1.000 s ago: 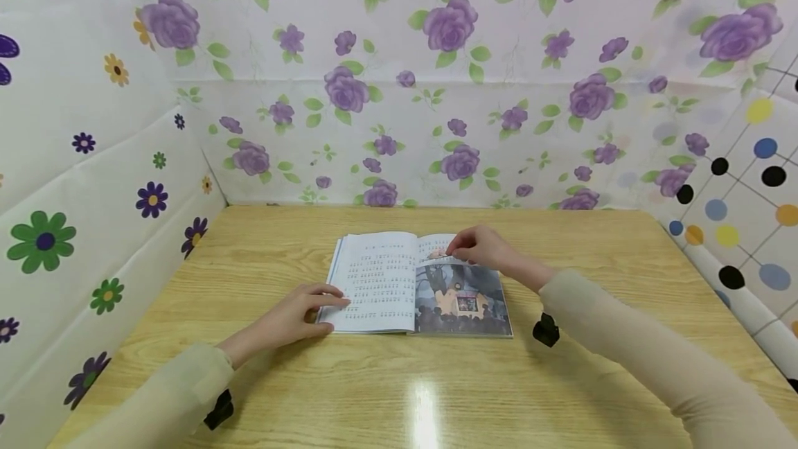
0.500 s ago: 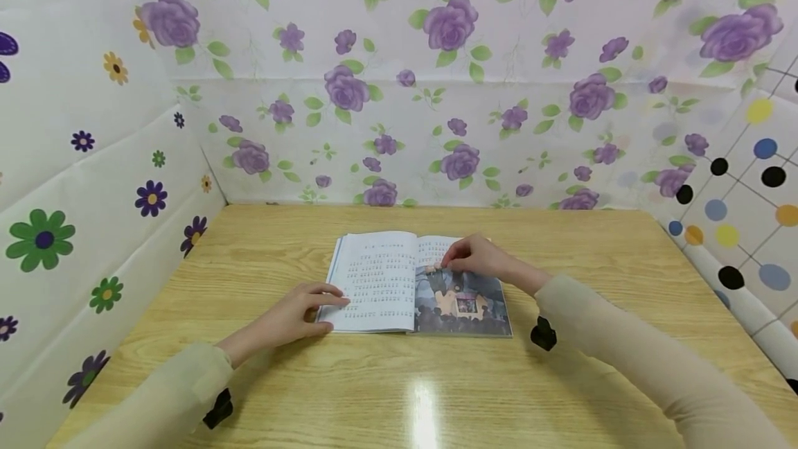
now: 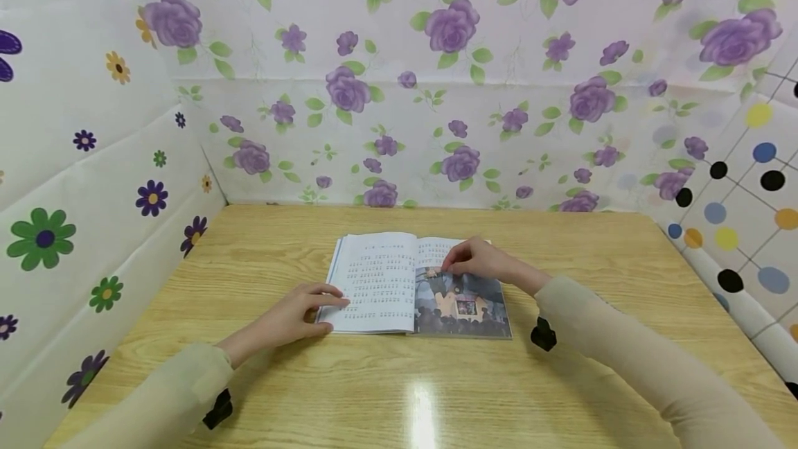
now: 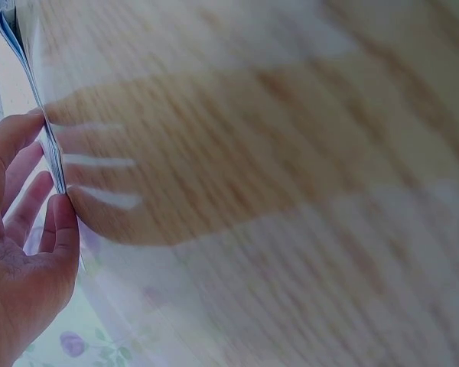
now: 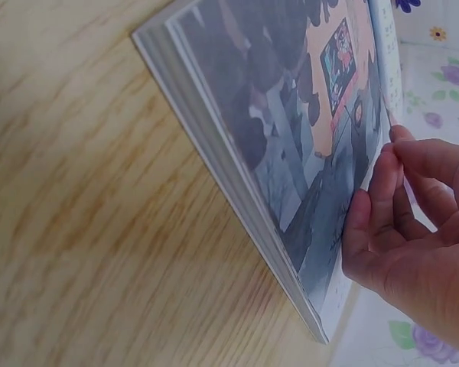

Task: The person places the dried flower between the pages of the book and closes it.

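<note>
An open book (image 3: 380,303) lies on the wooden table, printed text on its left page and a dark illustration (image 3: 461,307) on its right. My left hand (image 3: 298,312) rests at the book's lower left corner, fingers lying over the left page and the thumb at the corner; in the left wrist view the fingertips (image 4: 65,202) are right at the page edges. Over the top of the illustration, my right hand (image 3: 480,260) pinches a small thin flat piece (image 5: 386,115) between thumb and fingers, close over the page. Its kind I cannot tell, as the fingers hide part of it.
The wooden table (image 3: 299,393) stretches around the book on all sides. Behind it hangs a flowered sheet (image 3: 399,130). Patterned sheets with flowers on the left and coloured dots on the right close in the sides. A black wrist device (image 3: 544,335) sits below the right sleeve.
My right hand has come down slightly toward me and a little left, carrying the thin piece from the text lines onto the top of the illustration. My left hand has stayed in place.
</note>
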`<control>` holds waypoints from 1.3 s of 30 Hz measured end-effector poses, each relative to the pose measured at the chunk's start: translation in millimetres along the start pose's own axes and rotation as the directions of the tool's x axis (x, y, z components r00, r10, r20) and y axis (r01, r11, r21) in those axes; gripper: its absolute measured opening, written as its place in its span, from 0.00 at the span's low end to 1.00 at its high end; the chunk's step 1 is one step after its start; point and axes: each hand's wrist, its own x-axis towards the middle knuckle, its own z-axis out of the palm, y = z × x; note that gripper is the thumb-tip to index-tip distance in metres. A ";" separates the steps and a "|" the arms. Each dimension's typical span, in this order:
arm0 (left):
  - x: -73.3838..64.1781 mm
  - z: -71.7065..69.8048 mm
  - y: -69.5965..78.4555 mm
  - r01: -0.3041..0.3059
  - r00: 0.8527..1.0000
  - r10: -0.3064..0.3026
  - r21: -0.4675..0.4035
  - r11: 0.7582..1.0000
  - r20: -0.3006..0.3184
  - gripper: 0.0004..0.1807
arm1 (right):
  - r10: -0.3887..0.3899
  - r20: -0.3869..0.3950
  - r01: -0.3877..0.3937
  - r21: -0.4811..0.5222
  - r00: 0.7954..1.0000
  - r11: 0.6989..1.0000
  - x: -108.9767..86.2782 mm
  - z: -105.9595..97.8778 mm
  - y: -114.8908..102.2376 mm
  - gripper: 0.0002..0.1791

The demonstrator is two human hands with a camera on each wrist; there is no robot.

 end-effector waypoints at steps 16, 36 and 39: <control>-1.8 -1.2 2.1 -0.019 1.000 0.019 -0.024 1.000 -0.008 0.24 | 0.038 -0.078 -0.039 -0.019 0.996 0.999 1.2 9.4 -1.5 0.09; 0.8 -0.1 1.2 0.019 1.000 -0.019 -0.057 0.998 0.006 0.24 | 0.039 -0.087 -0.042 -0.040 0.995 0.998 0.4 11.4 -2.9 0.08; 2.1 0.4 0.9 0.043 0.999 -0.043 -0.089 0.995 0.006 0.24 | 0.045 -0.088 -0.049 -0.038 0.995 0.998 0.0 11.8 -2.1 0.08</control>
